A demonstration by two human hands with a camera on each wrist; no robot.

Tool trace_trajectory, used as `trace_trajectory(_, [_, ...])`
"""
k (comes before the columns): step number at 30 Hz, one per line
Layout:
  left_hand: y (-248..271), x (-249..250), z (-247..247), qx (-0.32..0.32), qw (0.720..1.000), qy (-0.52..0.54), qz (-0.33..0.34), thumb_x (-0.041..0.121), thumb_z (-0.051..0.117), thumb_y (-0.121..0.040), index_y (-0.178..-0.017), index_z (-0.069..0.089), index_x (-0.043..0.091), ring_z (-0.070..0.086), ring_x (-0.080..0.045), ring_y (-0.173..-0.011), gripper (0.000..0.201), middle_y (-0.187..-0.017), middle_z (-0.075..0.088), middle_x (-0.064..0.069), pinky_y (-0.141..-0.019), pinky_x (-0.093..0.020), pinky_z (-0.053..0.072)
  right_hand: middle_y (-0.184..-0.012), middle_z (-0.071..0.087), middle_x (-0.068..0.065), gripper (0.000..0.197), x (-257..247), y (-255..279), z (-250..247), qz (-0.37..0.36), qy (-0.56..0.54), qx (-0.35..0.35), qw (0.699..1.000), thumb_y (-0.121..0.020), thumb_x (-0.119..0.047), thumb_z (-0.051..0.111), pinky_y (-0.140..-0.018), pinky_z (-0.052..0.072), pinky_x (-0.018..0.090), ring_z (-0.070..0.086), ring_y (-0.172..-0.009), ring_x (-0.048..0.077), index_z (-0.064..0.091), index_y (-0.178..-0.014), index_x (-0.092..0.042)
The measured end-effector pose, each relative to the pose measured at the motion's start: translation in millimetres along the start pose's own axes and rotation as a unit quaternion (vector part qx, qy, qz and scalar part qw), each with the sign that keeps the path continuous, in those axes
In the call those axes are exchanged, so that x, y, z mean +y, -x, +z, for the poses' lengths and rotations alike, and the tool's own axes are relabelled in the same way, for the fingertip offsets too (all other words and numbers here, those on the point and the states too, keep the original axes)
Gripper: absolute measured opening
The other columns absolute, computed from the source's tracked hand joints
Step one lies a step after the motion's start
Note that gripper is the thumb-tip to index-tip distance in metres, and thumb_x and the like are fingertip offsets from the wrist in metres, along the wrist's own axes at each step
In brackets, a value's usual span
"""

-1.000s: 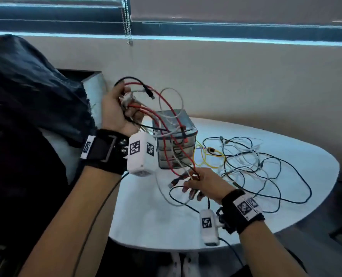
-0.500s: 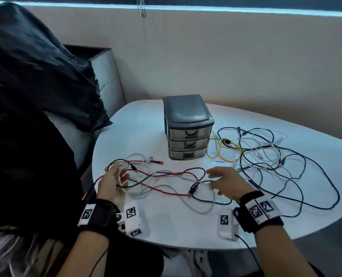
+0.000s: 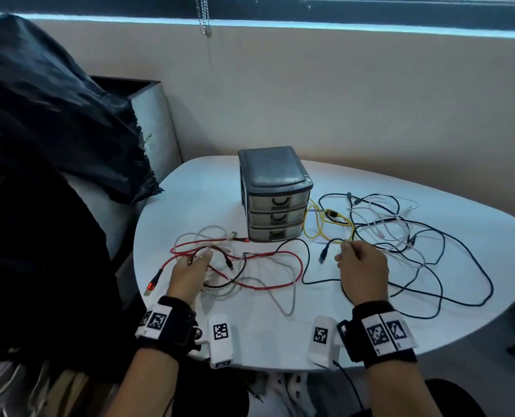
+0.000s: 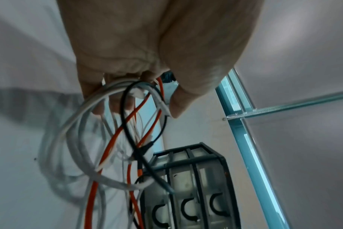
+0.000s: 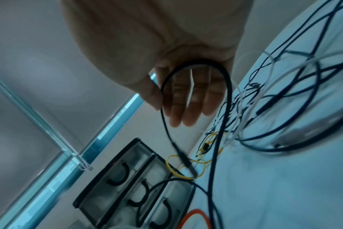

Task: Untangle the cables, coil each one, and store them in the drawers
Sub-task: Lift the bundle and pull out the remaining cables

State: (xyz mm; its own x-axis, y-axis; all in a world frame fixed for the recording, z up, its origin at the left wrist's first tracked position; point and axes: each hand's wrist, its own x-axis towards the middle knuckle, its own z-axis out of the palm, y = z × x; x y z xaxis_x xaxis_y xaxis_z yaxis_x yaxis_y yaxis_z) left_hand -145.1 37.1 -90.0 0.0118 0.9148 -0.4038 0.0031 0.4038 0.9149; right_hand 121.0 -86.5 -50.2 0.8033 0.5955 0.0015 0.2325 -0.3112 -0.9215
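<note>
The white worktop carries everything; near its middle stands a small grey drawer unit with all three drawers pushed in, so nothing looks stored yet; to the right of the unit sprawls the bigger tangle of black and white cables, with a yellow cable just beside the drawers; in front of the unit, toward the left, lies a smaller knot of red cable, grey-white cable and a thin black lead, the red plug reaching near the worktop's edge. The left hand rests on that smaller knot, and the left wrist view shows its fingers curled round several white, red and black strands gathered together; the right hand sits between the two tangles, its fingers fairly straight and loose, with a black cable looped over them and its plug dangling free. I'd judge this the untangling step, barely started; the next move calls for drawing that black lead clear of the red and white strands while the left hand keeps the bunch steady, before any coiling begins.
</note>
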Motion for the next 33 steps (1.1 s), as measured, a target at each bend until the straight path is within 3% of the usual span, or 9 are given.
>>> trace_trajectory(3, [5,-6,-4,0.045,0.997,0.058,-0.024,0.043,0.079,-0.071,-0.141,0.042,0.0,0.045,-0.041,-0.132,0.091,-0.143,0.046,-0.023,-0.109,-0.053,0.036,-0.066,0.07,-0.004,0.024,13,4,-7,0.025,0.022,-0.036,0.999,-0.094,-0.021,0.054,-0.075,0.054,0.04,0.065,-0.071,0.022,0.066,-0.074,-0.014])
trace_trajectory(6, [17,-13,0,0.082,0.994,0.067,0.011,0.036,0.08,-0.075,-0.128,0.048,0.008,0.053,-0.033,-0.125,0.068,-0.128,0.057,-0.011,-0.105,-0.041,0.041,-0.059,0.068,-0.001,0.023,21,15,-6,0.046,-0.025,-0.029,0.998,-0.094,-0.018,0.056,-0.075,0.053,0.038,0.064,-0.066,0.022,0.067,-0.075,-0.011])
trace_trajectory(8, [25,-18,6,0.089,0.994,0.048,0.029,0.026,0.076,-0.084,-0.144,0.036,0.012,0.046,-0.026,-0.132,0.074,-0.139,0.047,-0.008,-0.107,-0.035,0.037,-0.063,0.068,0.003,0.02,20,23,-3,0.053,-0.088,-0.004,0.995,-0.095,-0.017,0.057,-0.078,0.053,0.04,0.064,-0.067,0.023,0.068,-0.079,-0.011])
trace_trajectory(12, [32,-26,17,-0.009,0.999,0.007,0.038,0.033,0.085,-0.072,-0.153,0.027,0.017,0.041,-0.022,-0.138,0.101,-0.154,0.038,-0.005,-0.116,-0.041,0.033,-0.07,0.067,0.003,0.019,9,31,-7,0.025,-0.183,0.055,0.981,-0.096,-0.014,0.057,-0.071,0.047,0.029,0.061,-0.072,0.02,0.066,-0.081,-0.007])
trace_trajectory(20, [44,-7,24,-0.144,0.986,-0.056,0.059,0.022,0.076,-0.085,-0.154,0.027,0.028,0.04,-0.008,-0.133,0.084,-0.152,0.039,0.008,-0.107,-0.027,0.033,-0.089,0.074,-0.007,0.024,-14,33,-25,-0.061,-0.226,0.058,0.971,-0.092,-0.009,0.065,-0.085,0.048,0.023,0.065,-0.09,0.011,0.073,-0.084,-0.03])
trace_trajectory(24, [52,12,28,-0.006,0.991,-0.108,0.084,0.024,0.072,-0.088,-0.15,0.036,0.031,0.031,-0.02,-0.144,0.072,-0.159,0.03,0.0,-0.114,-0.033,0.028,-0.094,0.076,-0.008,0.023,-28,38,-22,-0.09,-0.249,0.018,0.964,-0.091,-0.007,0.066,-0.086,0.047,0.017,0.067,-0.095,0.005,0.075,-0.089,-0.028])
trace_trajectory(27, [61,28,41,0.026,0.982,-0.106,0.153,0.035,0.073,-0.083,-0.116,0.067,0.032,0.055,-0.016,-0.123,0.033,-0.129,0.064,0.004,-0.105,-0.036,0.044,-0.1,0.075,-0.002,0.022,-31,37,-9,-0.11,-0.223,-0.014,0.969,-0.091,-0.009,0.067,-0.089,0.049,0.021,0.068,-0.099,0.009,0.075,-0.092,-0.029])
trace_trajectory(31, [69,46,77,-0.157,0.975,-0.087,0.134,0.024,0.067,-0.092,-0.09,0.073,0.02,0.069,-0.012,-0.083,0.008,-0.09,0.075,0.004,-0.064,-0.015,0.047,-0.099,0.075,-0.005,0.018,-31,34,14,-0.128,-0.138,-0.093,0.978,-0.09,-0.009,0.068,-0.088,0.047,0.012,0.067,-0.097,0.002,0.076,-0.096,-0.024])
trace_trajectory(33, [55,46,89,-0.155,0.96,-0.151,0.177,0.018,0.07,-0.089,-0.09,0.073,0.023,0.067,-0.012,-0.082,0.006,-0.086,0.072,0.006,-0.072,-0.022,0.052,-0.093,0.075,-0.01,0.017,-28,28,18,-0.136,-0.073,-0.113,0.982,-0.09,-0.01,0.067,-0.082,0.047,0.012,0.067,-0.091,0.0,0.075,-0.091,-0.025])
